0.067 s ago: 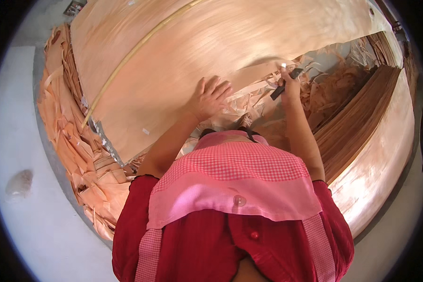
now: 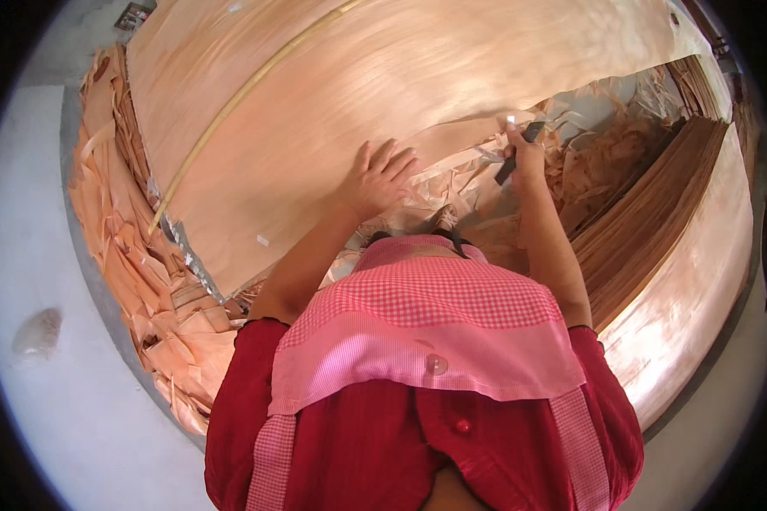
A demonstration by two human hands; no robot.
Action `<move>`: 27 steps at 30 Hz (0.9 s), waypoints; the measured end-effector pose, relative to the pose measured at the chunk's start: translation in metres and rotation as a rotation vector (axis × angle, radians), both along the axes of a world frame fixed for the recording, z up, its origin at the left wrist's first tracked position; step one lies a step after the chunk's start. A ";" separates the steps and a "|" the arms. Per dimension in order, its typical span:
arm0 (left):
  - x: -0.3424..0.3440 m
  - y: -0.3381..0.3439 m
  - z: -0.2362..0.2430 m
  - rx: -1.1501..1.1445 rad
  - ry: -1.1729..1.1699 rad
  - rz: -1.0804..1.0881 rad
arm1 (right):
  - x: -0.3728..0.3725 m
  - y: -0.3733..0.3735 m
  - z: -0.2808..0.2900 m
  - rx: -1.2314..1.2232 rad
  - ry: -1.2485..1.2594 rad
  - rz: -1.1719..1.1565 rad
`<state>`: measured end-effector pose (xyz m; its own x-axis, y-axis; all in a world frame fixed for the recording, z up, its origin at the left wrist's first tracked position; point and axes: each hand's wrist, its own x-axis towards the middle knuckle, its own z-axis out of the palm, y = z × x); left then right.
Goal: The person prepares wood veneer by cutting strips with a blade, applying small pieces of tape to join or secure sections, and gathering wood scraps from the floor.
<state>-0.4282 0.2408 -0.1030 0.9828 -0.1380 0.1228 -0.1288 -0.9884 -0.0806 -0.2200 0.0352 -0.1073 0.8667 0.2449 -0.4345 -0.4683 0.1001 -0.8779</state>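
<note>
Across the upper half of the view stretches a broad wood sheet [image 2: 315, 162], its near edge reaching in front of the person, and here's the left hand [image 2: 382, 179] at that edge: palm down, fingers fanned wide, gripping nothing, perhaps there to steady the sheet, though whether it presses or just hovers I can't tell. Over to the right hand [image 2: 527, 162], curled tight around a dark tool [image 2: 505, 170], thumb up with something white at its tip; that firm grip looks chosen for control, close by the sheet's edge. A thin yellow stick [image 2: 230, 106] lies along the sheet on the left, maybe as a guide or weight. Out right, a stack of sheets [image 2: 656, 204] sits with its edges lined up, probably for easy reach. Containers? I spot none: the wood scraps [image 2: 115, 230] lie loose at the left, and more curly strips [image 2: 575, 175] sprawl beyond the tool.
</note>
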 end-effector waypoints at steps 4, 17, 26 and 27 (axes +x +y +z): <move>0.005 -0.003 -0.010 -0.011 -0.033 0.019 | 0.007 -0.019 -0.010 -0.528 -0.286 0.172; 0.042 -0.001 -0.027 -0.417 -0.140 0.156 | -0.046 0.086 0.000 -0.301 0.018 0.634; 0.047 -0.012 -0.026 -0.069 -0.114 0.065 | -0.012 0.064 0.002 -0.714 -0.795 0.913; 0.048 -0.010 -0.030 -0.049 -0.168 0.054 | -0.002 0.051 0.010 -0.738 -0.868 0.906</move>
<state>-0.3801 0.2309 -0.1332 0.9538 -0.0752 0.2909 -0.0639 -0.9968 -0.0485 -0.2218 0.0858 -0.0976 0.5898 0.7968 -0.1314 0.5698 -0.5259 -0.6315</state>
